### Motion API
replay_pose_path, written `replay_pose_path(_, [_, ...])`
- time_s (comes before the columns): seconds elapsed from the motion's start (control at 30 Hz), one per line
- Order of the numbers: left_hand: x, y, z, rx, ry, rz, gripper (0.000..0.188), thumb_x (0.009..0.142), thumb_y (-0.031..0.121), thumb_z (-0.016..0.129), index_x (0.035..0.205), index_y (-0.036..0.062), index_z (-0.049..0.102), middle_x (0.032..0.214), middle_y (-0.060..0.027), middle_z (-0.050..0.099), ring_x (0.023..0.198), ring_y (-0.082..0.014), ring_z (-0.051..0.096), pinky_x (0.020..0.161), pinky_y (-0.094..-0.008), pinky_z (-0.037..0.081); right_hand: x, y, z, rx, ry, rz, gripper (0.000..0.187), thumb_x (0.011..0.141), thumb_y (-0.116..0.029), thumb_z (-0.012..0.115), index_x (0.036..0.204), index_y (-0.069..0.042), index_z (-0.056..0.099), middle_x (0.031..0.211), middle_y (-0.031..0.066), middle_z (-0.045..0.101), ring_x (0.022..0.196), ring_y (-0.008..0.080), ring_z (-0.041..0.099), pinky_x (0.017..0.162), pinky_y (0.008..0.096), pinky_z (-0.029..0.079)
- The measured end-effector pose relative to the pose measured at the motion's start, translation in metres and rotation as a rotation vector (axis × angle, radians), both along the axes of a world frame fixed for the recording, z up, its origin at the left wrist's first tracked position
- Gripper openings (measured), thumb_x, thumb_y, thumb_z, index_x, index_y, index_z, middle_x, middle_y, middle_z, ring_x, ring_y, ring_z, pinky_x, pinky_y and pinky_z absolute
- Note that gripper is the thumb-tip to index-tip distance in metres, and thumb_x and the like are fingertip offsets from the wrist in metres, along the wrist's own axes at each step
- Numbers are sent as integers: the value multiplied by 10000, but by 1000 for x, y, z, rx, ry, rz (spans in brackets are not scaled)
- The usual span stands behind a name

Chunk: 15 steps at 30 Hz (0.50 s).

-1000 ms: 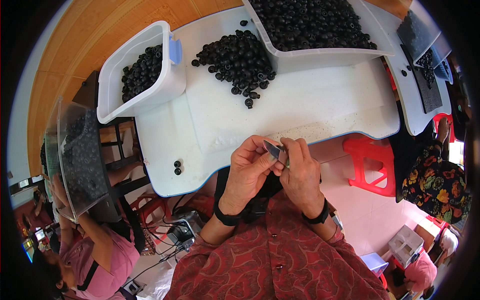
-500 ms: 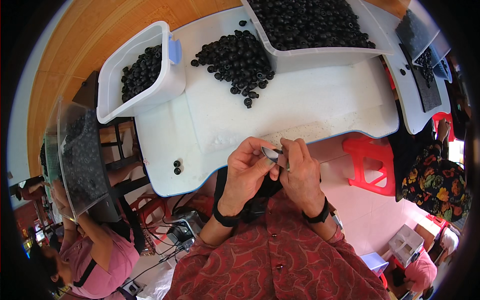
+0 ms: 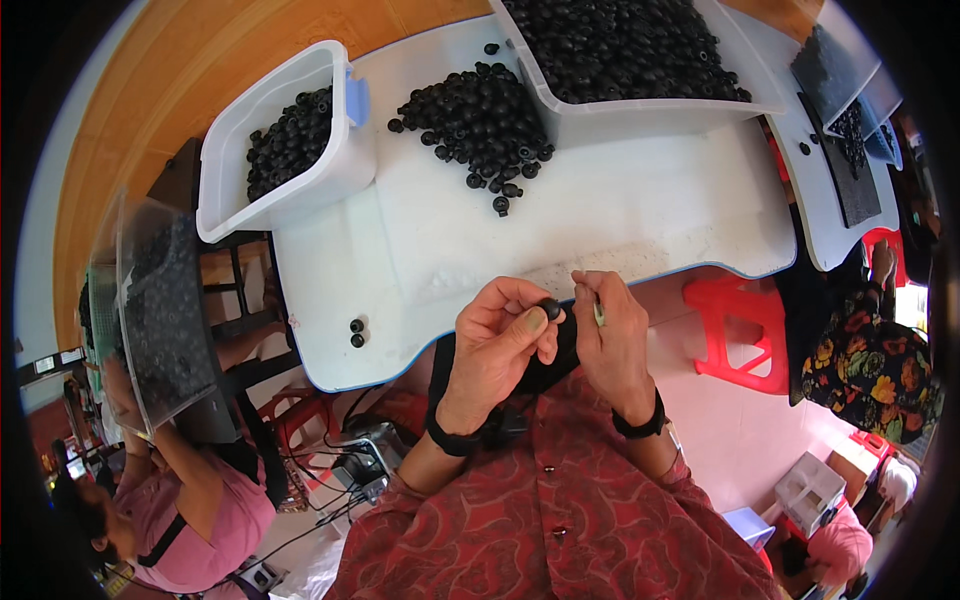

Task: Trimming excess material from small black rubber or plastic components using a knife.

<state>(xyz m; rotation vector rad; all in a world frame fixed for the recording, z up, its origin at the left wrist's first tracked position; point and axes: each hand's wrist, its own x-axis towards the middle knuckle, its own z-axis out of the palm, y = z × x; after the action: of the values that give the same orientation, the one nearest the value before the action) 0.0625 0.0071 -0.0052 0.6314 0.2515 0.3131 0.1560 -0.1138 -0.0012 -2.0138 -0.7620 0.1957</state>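
Between the thumb and fingers of my left hand (image 3: 490,345) is a small round black part (image 3: 549,308), like a rubber ball with a neck. My right hand (image 3: 615,350) is closed around a small knife (image 3: 599,313); only a bit of its pale green handle shows and its blade is hidden. The hands are slightly apart, over the near edge of the white table (image 3: 330,270). Beyond them lies a heap of similar black parts (image 3: 475,125). Two more loose parts (image 3: 357,334) sit at the table's left.
A white tub (image 3: 350,170) with black parts stands at the far left, and a larger bin (image 3: 650,120) full of them at the back. Dark crumbs lie along the near edge. A red stool (image 3: 740,335) is to the right. A person in pink (image 3: 215,520) works at the left.
The right hand has drawn back to the right from the left hand. The shiny knife blade, earlier against the part at the left thumb, is now out of sight, and the black part shows plainly.
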Motion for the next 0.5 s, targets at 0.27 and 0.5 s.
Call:
replay_pose_path(0.27, [-2,0,-8,-41,10,-4,185,923,59,611,1079,-23,556,865,-90,619,688,-125,610,588,-252,510,-14,8,9,-131,-231,59,365,722,26,648,1073,-5,556,844,124,573,654,298,643,527,367,514])
replay_pose_path(0.5, [-4,1,-10,-47,4,-8,203,923,63,611,1098,-15,543,872,-87,620,696,-126,619,589,-251,515,-15,10,7,-162,-266,65,383,711,0,656,1081,1,556,871,127,568,649,305,640,516,380,509])
